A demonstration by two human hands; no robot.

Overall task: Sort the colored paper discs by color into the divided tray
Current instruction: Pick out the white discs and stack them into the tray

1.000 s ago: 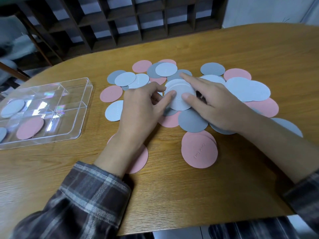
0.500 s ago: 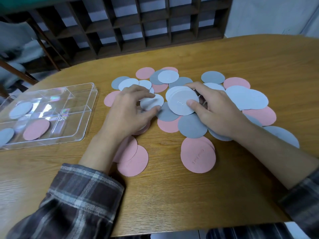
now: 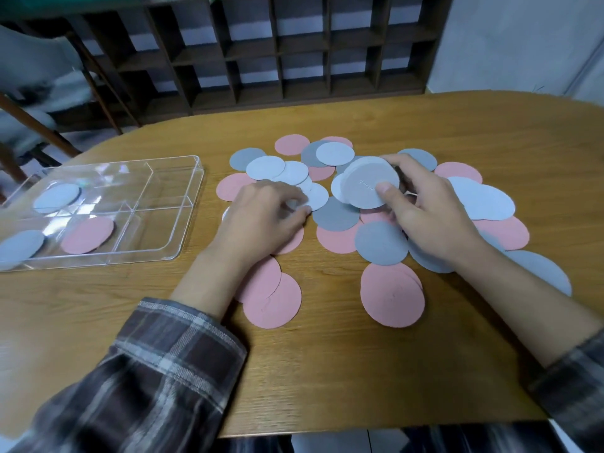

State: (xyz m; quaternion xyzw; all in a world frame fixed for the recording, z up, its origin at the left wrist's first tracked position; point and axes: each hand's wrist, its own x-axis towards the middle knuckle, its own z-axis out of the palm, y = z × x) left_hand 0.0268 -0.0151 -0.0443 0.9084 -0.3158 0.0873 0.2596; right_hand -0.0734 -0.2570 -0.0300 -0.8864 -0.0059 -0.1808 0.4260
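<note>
You're barely started: the clear tray (image 3: 183, 178) near the surface's left edge holds only a few discs, a pale blue one (image 3: 57, 197) in a far-left section, a pink one (image 3: 87, 235) in a near section, and another pale disc (image 3: 19, 248) at its near-left corner. The right-hand sections look empty. Nearly everything is left: pink, grey and pale blue discs lie overlapped in a loose pile (image 3: 336, 214) mid-surface, toward the far edge.

Your right hand (image 3: 425, 217) pinches a small stack of pale discs (image 3: 371, 184), thumb on top, tilted up off the pile. Your left hand (image 3: 264, 217) is curled, fingertips pressing a pale disc (image 3: 317, 196); whether it's actually gripped, can't tell.

Nothing blocks the path to the tray. The overlaps are likely the nuisance, since discs could drag along. A wooden shelf (image 3: 294, 50) and a chair (image 3: 32, 76) sit beyond the far edge.
</note>
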